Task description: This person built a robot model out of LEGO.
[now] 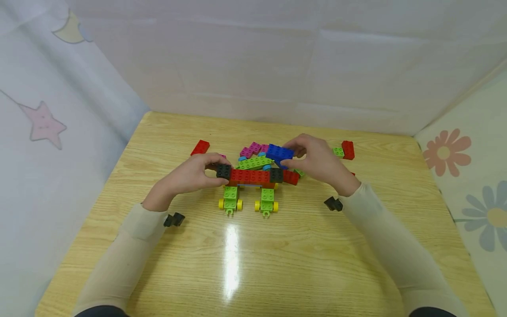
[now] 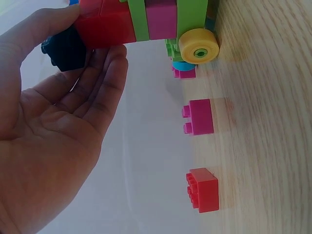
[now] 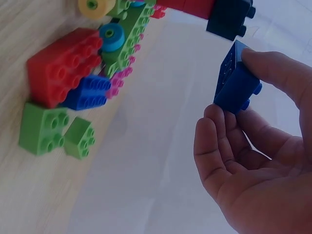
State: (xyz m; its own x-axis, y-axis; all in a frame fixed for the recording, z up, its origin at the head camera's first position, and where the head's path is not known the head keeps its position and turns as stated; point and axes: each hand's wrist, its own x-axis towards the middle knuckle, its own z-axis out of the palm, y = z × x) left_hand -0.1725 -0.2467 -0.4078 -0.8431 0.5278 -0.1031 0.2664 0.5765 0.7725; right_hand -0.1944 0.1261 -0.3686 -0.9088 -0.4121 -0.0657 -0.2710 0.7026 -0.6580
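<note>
Midway between the worktop's (image 1: pixel 301 255) left and right edges, toward its far edge (head view): red beam (image 1: pixel 250 177), black brick at either end, over two green wheeled bases (image 1: pixel 230 196) (image 1: pixel 267 198). Left hand (image 1: pixel 194 174) pinches the beam's left end at the left black brick (image 1: pixel 223 171), thumb on the near side. Right hand (image 1: pixel 313 159) pinches a blue brick (image 1: pixel 279 152) by the right black brick (image 1: pixel 276 175). Light green plate (image 1: pixel 253 163) and magenta bricks (image 1: pixel 253 149) lie beyond, nearer the far edge.

Left wrist view: thumb over the red and black, other fingers behind, close together. Green and magenta layers sit between red and a yellow wheel (image 2: pixel 199 46).

Right wrist view: blue brick between thumb and fingertips, tilted, hollow underside facing the worktop; visible gap to the black brick.

Handling note (judgement): brace the beam low with the left fingers, level the blue brick, match studs to sockets before any pressure, then push straight down above a wheeled base; pressing on the overhanging end could tip it or pop bricks loose.

Markings: no brand, label or writing legible; stud tops too small to read.
</note>
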